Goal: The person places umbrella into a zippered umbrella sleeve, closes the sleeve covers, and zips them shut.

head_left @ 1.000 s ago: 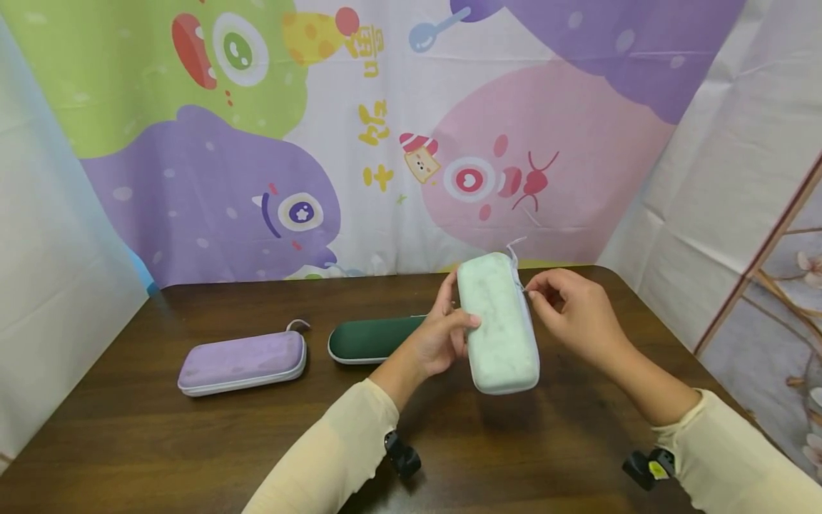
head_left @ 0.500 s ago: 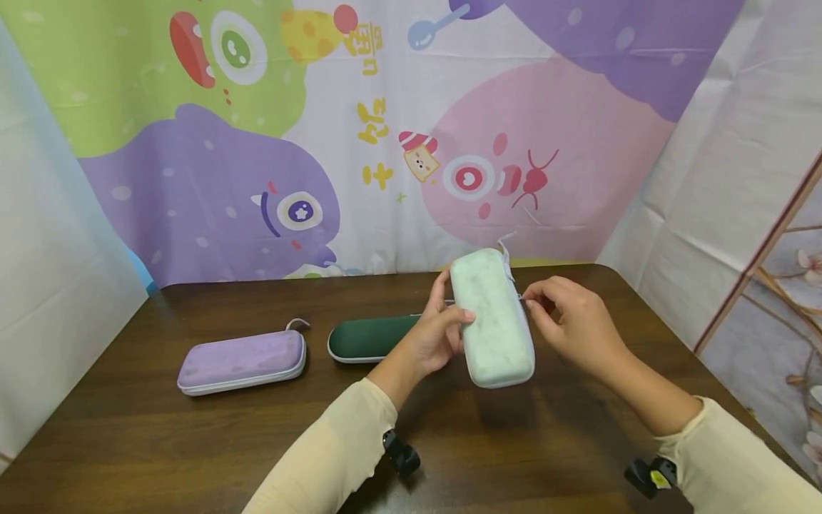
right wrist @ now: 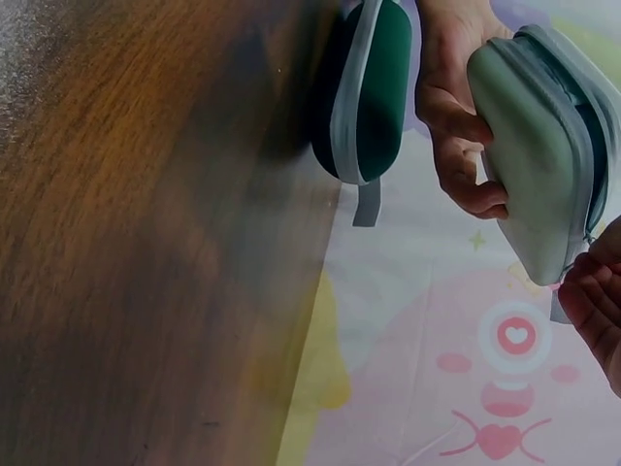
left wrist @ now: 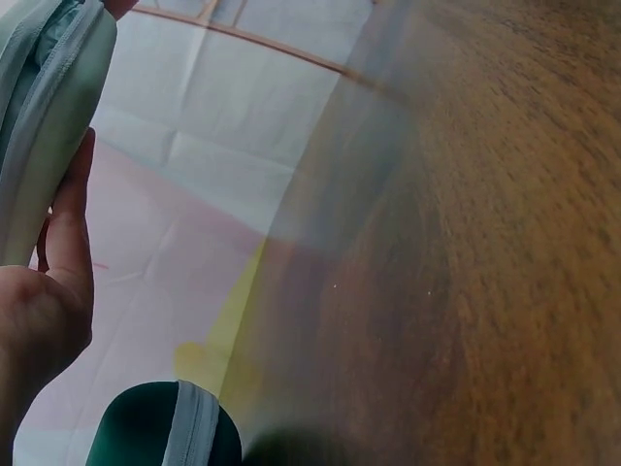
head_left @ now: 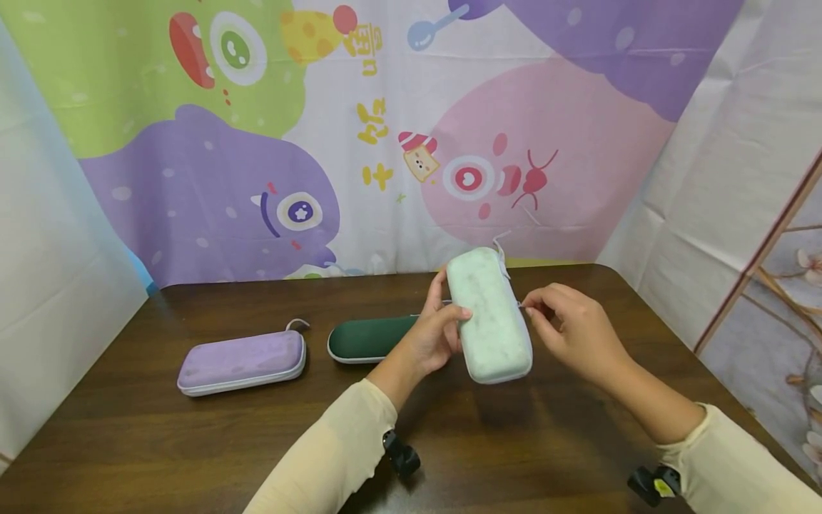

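A pale mint-green zip case (head_left: 489, 314) is held up above the table, tilted. My left hand (head_left: 437, 335) grips it from the left, thumb on its front and fingers behind. At its right edge, my right hand (head_left: 571, 321) pinches the small zipper pull (head_left: 521, 305) between thumb and fingertips. In the right wrist view, the mint case (right wrist: 534, 155) has its zipped seam parted along one stretch, a dark gap showing; its contents cannot be made out. The left wrist view catches my left hand (left wrist: 58, 301) under the case (left wrist: 68, 126).
On the brown wooden table (head_left: 257, 442) lie a lilac zip case (head_left: 240, 360) at left and a dark green zip case (head_left: 369, 339), partly hidden behind my left hand and forearm. A cartoon-print curtain (head_left: 385, 235) hangs behind the table.
The mint case has shifted slightly left and up in my left hand. My right hand, still pinching the pull, has moved a little down along the case's right edge.
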A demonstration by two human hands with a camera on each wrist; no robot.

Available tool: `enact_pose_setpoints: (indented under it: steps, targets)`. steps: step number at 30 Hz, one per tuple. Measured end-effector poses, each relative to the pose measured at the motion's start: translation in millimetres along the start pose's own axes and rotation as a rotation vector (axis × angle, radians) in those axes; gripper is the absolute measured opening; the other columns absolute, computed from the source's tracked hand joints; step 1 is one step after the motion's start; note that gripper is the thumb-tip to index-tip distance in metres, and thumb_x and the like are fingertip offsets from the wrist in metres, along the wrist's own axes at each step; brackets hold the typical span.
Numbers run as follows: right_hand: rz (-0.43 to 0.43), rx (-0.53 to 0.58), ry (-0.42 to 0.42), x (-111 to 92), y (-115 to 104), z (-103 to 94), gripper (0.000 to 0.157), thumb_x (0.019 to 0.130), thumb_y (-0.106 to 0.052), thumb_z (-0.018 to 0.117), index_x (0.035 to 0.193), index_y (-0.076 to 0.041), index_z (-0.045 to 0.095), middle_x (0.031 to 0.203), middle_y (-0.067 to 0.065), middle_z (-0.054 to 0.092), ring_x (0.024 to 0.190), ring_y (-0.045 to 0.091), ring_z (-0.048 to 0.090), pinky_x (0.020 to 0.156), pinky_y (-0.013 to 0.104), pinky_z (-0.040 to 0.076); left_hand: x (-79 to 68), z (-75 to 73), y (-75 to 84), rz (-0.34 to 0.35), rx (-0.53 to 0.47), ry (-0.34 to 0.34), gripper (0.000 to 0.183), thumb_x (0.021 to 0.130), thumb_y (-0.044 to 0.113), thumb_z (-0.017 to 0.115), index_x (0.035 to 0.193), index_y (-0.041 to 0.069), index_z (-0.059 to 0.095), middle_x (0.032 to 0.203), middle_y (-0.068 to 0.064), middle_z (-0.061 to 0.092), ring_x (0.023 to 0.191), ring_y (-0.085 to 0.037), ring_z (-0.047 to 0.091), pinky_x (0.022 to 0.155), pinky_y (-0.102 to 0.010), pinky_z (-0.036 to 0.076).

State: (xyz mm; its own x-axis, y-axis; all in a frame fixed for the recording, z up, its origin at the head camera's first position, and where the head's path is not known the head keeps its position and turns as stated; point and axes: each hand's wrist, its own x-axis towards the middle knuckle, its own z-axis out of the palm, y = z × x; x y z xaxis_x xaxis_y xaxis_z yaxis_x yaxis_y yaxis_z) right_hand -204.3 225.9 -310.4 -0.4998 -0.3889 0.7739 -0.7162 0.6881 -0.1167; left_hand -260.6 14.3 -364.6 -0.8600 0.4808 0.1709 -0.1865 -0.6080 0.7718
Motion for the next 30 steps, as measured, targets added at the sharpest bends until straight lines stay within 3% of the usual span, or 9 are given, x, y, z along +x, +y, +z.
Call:
enact_pose_setpoints:
  steps: [9, 30]
  targets:
    - [0.001, 0.006, -0.013, -3.1, -1.5, 0.1, 0.021, 0.075, 0.012, 0.074, 0.085, -0.005, 0.066, 0.078, -0.002, 0.06, 0.066, 0.008, 0.05, 0.058, 0.016, 0.039, 0.5, -1.1, 0.6, -0.001, -0.006, 0.014, 0.081, 0.079, 0.0, 0.052, 0.144, 0.039, 0.024, 0.12, -0.011, 0.047, 0.088, -0.021, 0.064, 0.06, -0.038, 0.054]
    - [-0.031, 0.04, -0.031, -8.6, -7.8, -0.5, 0.023, 0.074, 0.012, 0.073, 0.085, -0.006, 0.065, 0.08, -0.005, 0.06, 0.07, 0.007, 0.052, 0.061, 0.015, 0.04, 3.3, -5.1, 5.4, 0.027, -0.054, 0.131, 0.083, 0.08, 0.006, 0.054, 0.146, 0.04, 0.017, 0.124, -0.01, 0.047, 0.096, -0.025, 0.06, 0.07, -0.042, 0.051]
